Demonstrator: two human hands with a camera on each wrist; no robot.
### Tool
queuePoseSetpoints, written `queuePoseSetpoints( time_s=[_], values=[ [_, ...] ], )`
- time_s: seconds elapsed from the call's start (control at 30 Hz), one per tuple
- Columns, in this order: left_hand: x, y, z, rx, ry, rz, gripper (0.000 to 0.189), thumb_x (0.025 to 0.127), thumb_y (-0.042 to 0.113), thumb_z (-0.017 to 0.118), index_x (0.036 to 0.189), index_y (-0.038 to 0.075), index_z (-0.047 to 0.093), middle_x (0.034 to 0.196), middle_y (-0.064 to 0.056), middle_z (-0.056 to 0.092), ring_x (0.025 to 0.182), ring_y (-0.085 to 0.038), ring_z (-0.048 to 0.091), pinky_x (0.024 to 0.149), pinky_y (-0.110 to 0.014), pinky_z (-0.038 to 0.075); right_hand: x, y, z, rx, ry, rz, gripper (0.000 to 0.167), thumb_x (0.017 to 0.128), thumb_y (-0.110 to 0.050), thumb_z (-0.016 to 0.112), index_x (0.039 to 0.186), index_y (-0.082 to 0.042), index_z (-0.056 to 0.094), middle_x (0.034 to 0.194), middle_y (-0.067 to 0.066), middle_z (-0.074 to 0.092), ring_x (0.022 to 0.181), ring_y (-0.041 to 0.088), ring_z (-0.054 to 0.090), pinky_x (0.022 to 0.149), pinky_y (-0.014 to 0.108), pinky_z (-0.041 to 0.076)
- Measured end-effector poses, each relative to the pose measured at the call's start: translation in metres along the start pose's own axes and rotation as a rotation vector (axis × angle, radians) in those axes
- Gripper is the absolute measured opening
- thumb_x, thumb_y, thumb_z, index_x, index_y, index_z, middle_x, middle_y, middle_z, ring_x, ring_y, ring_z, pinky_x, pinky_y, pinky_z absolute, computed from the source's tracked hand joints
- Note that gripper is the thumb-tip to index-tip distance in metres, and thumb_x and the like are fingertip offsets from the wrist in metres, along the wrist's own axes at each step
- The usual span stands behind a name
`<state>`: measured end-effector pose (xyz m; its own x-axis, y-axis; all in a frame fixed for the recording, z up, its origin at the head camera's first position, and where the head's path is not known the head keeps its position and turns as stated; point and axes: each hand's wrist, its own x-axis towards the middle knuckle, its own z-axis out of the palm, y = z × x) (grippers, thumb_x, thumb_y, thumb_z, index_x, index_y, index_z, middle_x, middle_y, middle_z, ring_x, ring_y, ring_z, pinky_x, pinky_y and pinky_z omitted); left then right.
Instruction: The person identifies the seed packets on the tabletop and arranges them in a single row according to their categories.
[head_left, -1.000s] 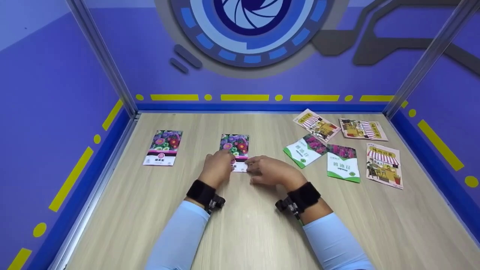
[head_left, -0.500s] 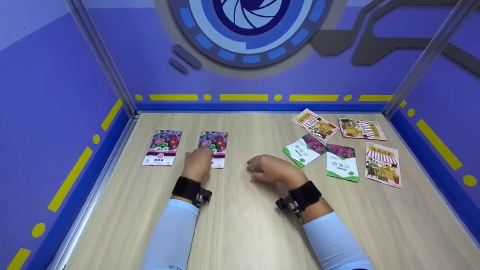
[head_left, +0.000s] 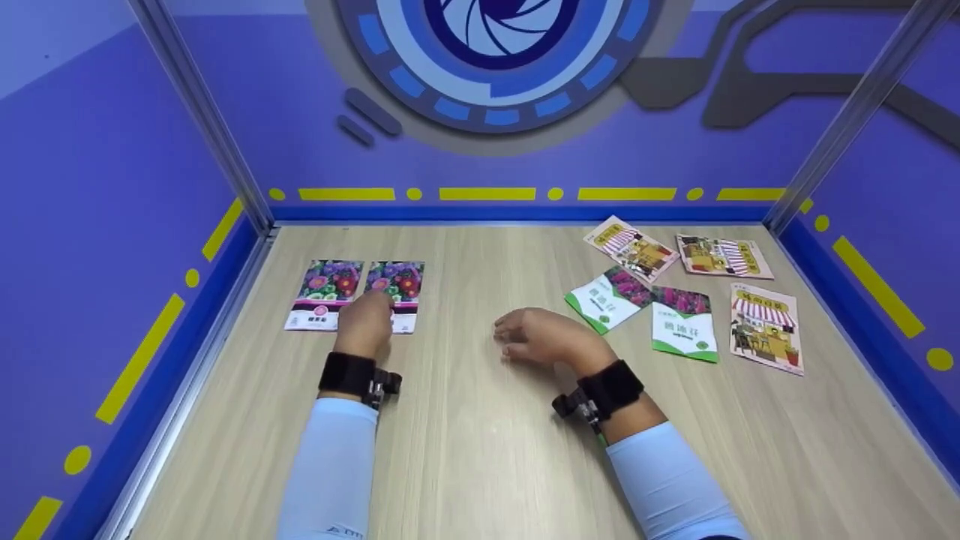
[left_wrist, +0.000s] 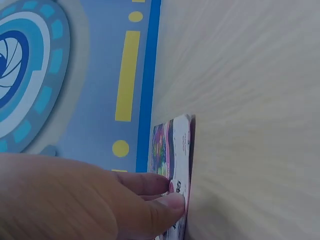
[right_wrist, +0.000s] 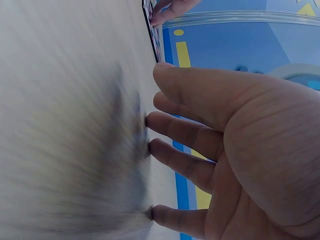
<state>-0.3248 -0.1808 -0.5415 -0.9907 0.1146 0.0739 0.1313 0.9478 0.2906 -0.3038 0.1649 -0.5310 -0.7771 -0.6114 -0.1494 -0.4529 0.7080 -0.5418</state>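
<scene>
Two flower seed packets lie side by side at the left of our wooden table [head_left: 480, 450]: our left hand [head_left: 364, 324] rests on the lower edge of the second flower packet [head_left: 397, 289], fingertips pressing it flat to the wood (the wrist view shows the fingers [left_wrist: 160, 200] fairly straight on the packet [left_wrist: 175, 150]). That packet sits just beside the first flower packet [head_left: 328, 294], their long edges touching or nearly so. Our right hand [head_left: 544, 337] rests near the table's middle, holding nothing, fingers [right_wrist: 185, 132] loosely bent and spread with their tips on the surface. Well apart to the right lie two green-and-white packets [head_left: 652, 311] and three shop-front picture packets [head_left: 720, 285], some overlapping at the corners.
</scene>
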Motion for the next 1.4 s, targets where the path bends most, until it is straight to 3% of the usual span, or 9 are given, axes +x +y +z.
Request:
queuePoseSetpoints(
  time_s=[0.53, 0.7, 0.8, 0.93, 1.1, 1.23, 1.4],
  values=[
    [-0.003, -0.007, -0.005, 0.011, 0.030, -0.012, 0.017, 0.095, -0.004, 0.065, 0.100, 0.003, 0.080, 0.097, -0.019, 0.082, 0.092, -0.042, 0.078, 0.080, -0.060, 0.060, -0.001, 0.002, -0.002, 0.006, 0.008, 0.006, 0.042, 0.105, -0.028, 0.076, 0.144, -0.012, 0.074, 0.153, 0.007, 0.070, 0.148, 0.028, 0.063, 0.126, 0.049, 0.049],
    [-0.004, -0.006, -0.009, -0.005, 0.039, -0.004, 0.021, 0.097, -0.004, 0.059, 0.101, 0.001, 0.079, 0.102, -0.022, 0.081, 0.097, -0.045, 0.078, 0.083, -0.063, 0.060, -0.001, 0.005, -0.004, 0.012, 0.053, 0.023, 0.040, 0.105, -0.028, 0.076, 0.141, -0.011, 0.075, 0.144, 0.006, 0.076, 0.132, 0.024, 0.071, 0.116, 0.048, 0.057],
    [-0.002, -0.004, -0.012, -0.025, 0.042, -0.024, 0.028, 0.098, -0.004, 0.056, 0.111, 0.001, 0.080, 0.111, -0.023, 0.080, 0.101, -0.047, 0.077, 0.087, -0.064, 0.060, -0.003, 0.009, -0.009, 0.008, 0.105, 0.038, 0.039, 0.105, -0.025, 0.073, 0.141, -0.009, 0.075, 0.140, 0.009, 0.077, 0.123, 0.025, 0.072, 0.109, 0.049, 0.059],
    [0.000, 0.000, -0.015, -0.040, 0.036, -0.036, 0.039, 0.099, -0.002, 0.056, 0.130, 0.002, 0.078, 0.127, -0.023, 0.079, 0.112, -0.047, 0.077, 0.093, -0.063, 0.061, -0.010, 0.017, -0.021, -0.028, 0.220, 0.106, 0.039, 0.105, -0.025, 0.071, 0.139, -0.006, 0.074, 0.142, 0.016, 0.074, 0.133, 0.035, 0.070, 0.116, 0.054, 0.055],
    [0.003, 0.008, -0.018, -0.063, 0.017, -0.030, 0.037, 0.102, 0.011, 0.070, 0.138, 0.004, 0.075, 0.136, -0.023, 0.075, 0.125, -0.046, 0.072, 0.102, -0.063, 0.059, -0.024, 0.034, -0.037, -0.104, 0.338, 0.265, 0.045, 0.102, -0.030, 0.076, 0.140, -0.006, 0.073, 0.152, 0.021, 0.066, 0.145, 0.044, 0.061, 0.122, 0.059, 0.049],
    [0.006, 0.015, -0.018, -0.066, 0.004, -0.039, 0.042, 0.104, 0.020, 0.072, 0.143, 0.005, 0.072, 0.140, -0.024, 0.073, 0.129, -0.046, 0.070, 0.108, -0.066, 0.055, -0.033, 0.049, -0.047, -0.092, 0.344, 0.381, 0.049, 0.102, -0.032, 0.078, 0.143, -0.006, 0.072, 0.154, 0.022, 0.063, 0.144, 0.046, 0.060, 0.122, 0.061, 0.048],
    [0.007, 0.020, -0.016, -0.055, -0.001, -0.007, 0.043, 0.103, 0.026, 0.074, 0.141, 0.005, 0.073, 0.141, -0.024, 0.072, 0.131, -0.048, 0.069, 0.109, -0.071, 0.053, -0.040, 0.065, -0.054, -0.062, 0.327, 0.432, 0.053, 0.104, -0.033, 0.075, 0.146, -0.001, 0.068, 0.152, 0.026, 0.064, 0.142, 0.046, 0.061, 0.121, 0.062, 0.048]
  ],
)
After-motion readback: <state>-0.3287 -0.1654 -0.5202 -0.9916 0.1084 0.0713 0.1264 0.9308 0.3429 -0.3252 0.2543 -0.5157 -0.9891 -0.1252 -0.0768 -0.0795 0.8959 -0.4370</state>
